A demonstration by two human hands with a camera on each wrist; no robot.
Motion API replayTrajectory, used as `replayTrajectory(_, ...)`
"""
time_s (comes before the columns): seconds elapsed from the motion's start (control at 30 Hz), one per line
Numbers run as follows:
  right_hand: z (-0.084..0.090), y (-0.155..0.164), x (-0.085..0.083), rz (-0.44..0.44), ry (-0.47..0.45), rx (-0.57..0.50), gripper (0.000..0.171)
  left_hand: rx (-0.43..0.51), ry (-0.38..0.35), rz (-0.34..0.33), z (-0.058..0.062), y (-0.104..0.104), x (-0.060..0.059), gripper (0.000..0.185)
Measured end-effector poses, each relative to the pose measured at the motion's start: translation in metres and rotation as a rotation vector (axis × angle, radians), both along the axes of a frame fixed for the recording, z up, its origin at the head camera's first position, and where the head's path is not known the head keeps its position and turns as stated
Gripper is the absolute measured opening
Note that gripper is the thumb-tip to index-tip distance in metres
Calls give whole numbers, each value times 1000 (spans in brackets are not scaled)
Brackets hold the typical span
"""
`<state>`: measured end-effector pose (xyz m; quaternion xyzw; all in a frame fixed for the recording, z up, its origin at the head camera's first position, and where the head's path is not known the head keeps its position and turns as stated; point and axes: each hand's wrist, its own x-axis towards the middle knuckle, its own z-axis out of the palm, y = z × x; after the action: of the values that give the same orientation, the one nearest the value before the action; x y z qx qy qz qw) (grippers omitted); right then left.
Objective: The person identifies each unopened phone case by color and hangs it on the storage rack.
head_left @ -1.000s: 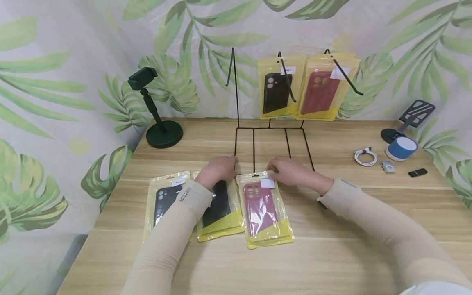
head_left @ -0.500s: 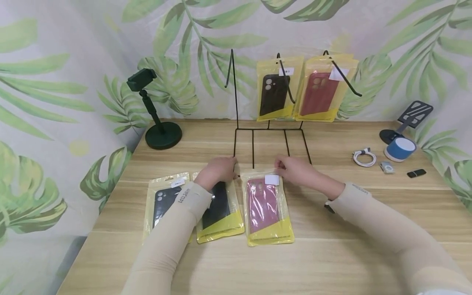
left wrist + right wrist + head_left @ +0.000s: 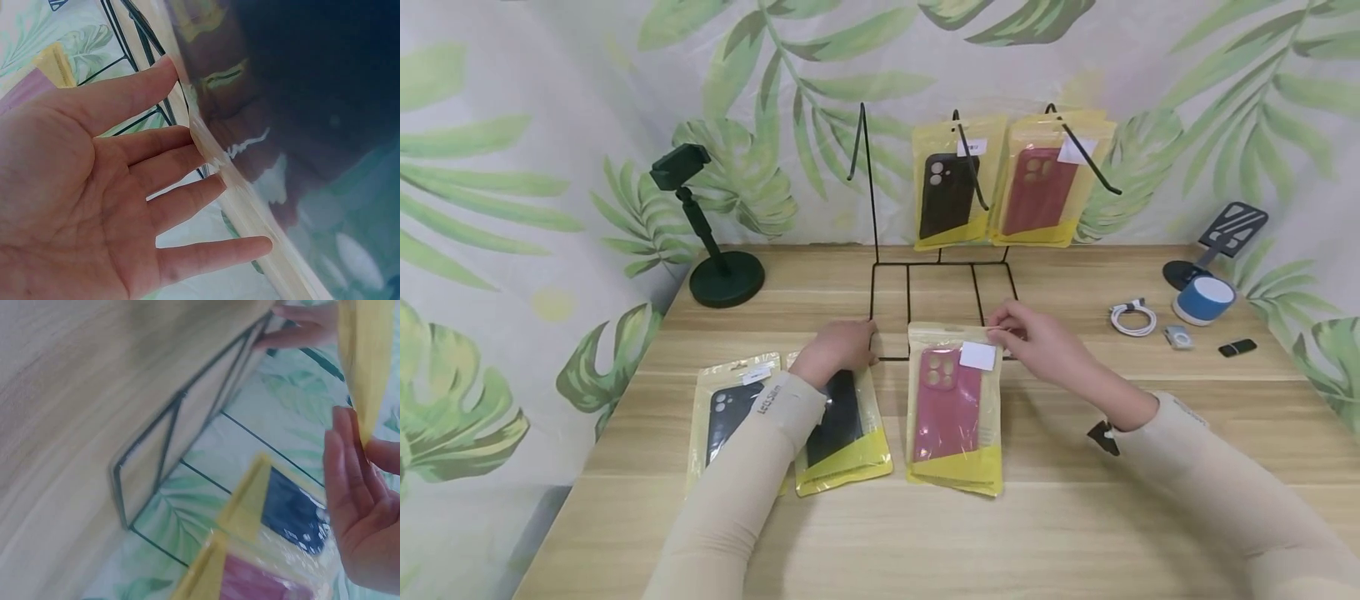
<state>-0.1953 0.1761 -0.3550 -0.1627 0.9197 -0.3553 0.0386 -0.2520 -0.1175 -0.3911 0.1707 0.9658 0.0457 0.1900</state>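
My right hand (image 3: 1006, 327) pinches the top right corner of a yellow bag with a red phone case (image 3: 953, 408), and the bag's top is raised off the wooden table (image 3: 1075, 517). In the right wrist view the fingers (image 3: 350, 469) and thumb close on the bag's yellow edge (image 3: 365, 356). My left hand (image 3: 850, 346) lies flat with straight fingers (image 3: 156, 187) on a bag with a black case (image 3: 844, 425). Another black-case bag (image 3: 730, 412) lies further left, partly under my sleeve.
A black wire rack (image 3: 940, 267) stands behind the hands, with a black-case bag (image 3: 947, 187) and a red-case bag (image 3: 1043, 183) hanging on its hooks. A green phone stand (image 3: 718, 250) is at back left. A white cable (image 3: 1131, 318), blue speaker (image 3: 1202, 300) and black stick (image 3: 1236, 347) sit at right.
My right hand has raised the top of the red-case bag and drawn it to the right and away from me. The left hand has stayed on the black-case bag.
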Motion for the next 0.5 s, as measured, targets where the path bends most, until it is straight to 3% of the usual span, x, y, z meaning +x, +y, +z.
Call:
replayTrajectory(0.17, 14, 16, 18, -41, 84, -171, 18, -3, -1, 3, -1, 0, 0, 58)
replayTrajectory(0.33, 31, 34, 32, -94, 355, -266, 10, -6, 0, 11, 0, 1, 0, 58)
replayTrajectory(0.5, 49, 55, 27, -185, 602, -405, 9, 1, -15, 22, 1, 2, 0, 59)
